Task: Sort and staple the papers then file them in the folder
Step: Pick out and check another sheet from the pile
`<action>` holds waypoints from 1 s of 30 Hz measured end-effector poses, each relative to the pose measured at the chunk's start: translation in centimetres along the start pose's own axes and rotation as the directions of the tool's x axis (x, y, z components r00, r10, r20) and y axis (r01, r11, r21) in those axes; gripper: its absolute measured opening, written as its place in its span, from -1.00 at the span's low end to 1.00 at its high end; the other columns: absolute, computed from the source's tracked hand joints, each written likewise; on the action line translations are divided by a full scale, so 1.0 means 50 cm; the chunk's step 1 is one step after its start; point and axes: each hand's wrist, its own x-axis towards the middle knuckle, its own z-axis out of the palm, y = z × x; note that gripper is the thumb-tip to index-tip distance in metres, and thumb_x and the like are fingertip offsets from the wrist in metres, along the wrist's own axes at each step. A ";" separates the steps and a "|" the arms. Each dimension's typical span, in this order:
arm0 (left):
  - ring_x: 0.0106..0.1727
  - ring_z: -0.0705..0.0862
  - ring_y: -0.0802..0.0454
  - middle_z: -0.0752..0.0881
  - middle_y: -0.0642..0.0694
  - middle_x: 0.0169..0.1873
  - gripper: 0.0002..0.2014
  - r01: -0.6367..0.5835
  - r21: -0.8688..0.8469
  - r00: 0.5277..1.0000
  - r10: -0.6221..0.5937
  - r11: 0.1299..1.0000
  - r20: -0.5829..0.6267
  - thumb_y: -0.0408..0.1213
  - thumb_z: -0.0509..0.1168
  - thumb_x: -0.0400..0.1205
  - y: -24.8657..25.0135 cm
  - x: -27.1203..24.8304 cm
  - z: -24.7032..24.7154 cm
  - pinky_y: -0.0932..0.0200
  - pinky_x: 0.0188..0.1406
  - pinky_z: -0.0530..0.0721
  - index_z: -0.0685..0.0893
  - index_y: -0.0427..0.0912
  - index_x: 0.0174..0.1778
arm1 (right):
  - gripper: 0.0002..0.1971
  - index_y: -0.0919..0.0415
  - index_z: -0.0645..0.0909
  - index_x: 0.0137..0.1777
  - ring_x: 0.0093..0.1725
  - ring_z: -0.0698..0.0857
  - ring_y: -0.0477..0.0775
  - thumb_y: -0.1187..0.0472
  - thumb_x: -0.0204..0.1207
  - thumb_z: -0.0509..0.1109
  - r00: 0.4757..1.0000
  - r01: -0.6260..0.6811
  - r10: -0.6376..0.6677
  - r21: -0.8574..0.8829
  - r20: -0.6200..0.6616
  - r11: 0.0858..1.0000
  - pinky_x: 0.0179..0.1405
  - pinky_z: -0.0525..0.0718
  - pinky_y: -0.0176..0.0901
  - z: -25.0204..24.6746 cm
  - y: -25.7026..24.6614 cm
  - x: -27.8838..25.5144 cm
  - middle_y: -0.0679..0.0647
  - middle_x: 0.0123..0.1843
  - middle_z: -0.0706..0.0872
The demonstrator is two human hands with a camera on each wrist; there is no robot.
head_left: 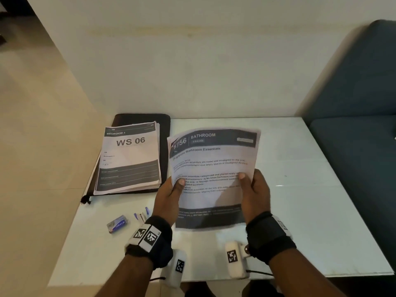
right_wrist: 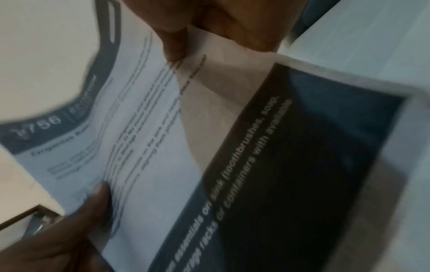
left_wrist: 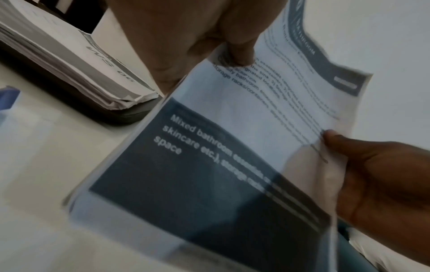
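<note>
Both hands hold up a set of printed sheets headed BATHROOM (head_left: 212, 168) above the white table (head_left: 300, 189). My left hand (head_left: 171, 194) pinches its left edge, thumb on the front. My right hand (head_left: 252, 191) pinches its right edge the same way. The same sheets (left_wrist: 232, 147) (right_wrist: 209, 147) fill both wrist views, blurred. A stack of papers topped by a WS 06 page (head_left: 130, 157) lies on a black folder (head_left: 165, 129) at the table's back left. A small blue stapler (head_left: 117, 224) lies near the left front, beside blue and white bits (head_left: 141, 215) I cannot make out.
A white wall runs behind the table. A dark blue sofa (head_left: 360, 103) stands against the table's right side. The table's left edge drops to a beige floor (head_left: 32, 146).
</note>
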 end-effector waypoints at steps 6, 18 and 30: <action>0.12 0.80 -0.04 0.83 -0.02 0.09 -0.80 0.153 -0.102 0.988 -0.149 0.983 0.042 -0.32 0.20 0.75 0.025 -0.028 -0.007 0.07 0.09 0.77 0.68 -0.06 0.20 | -0.71 0.19 0.64 -0.18 -0.29 0.65 0.03 0.09 0.72 0.25 1.000 -0.016 0.014 -0.093 -0.026 0.996 -0.24 0.70 0.00 -0.009 -0.034 0.006 0.08 -0.23 0.75; 0.15 0.79 -0.10 0.83 -0.06 0.08 -0.87 0.100 -0.012 0.995 -0.100 0.995 -0.021 -0.26 0.39 0.66 0.164 -0.043 -0.149 -0.24 0.31 0.66 0.77 -0.05 0.08 | -0.78 0.15 0.68 -0.13 -0.31 0.64 -0.33 0.15 0.71 0.28 0.994 0.035 -0.038 0.031 0.102 0.999 -0.31 0.61 -0.49 0.122 -0.133 -0.021 -0.13 -0.21 0.73; -0.15 0.63 -0.15 0.72 -0.16 -0.18 -0.86 -0.027 0.531 0.886 0.266 0.847 -0.379 -0.21 0.34 0.69 0.224 -0.029 -0.387 0.05 -0.17 0.51 0.72 -0.18 -0.09 | -0.76 0.13 0.65 0.02 -0.04 0.75 0.18 -0.04 0.65 0.29 0.786 0.042 0.350 -0.609 0.510 0.792 -0.04 0.66 -0.07 0.324 0.020 -0.115 0.18 0.09 0.78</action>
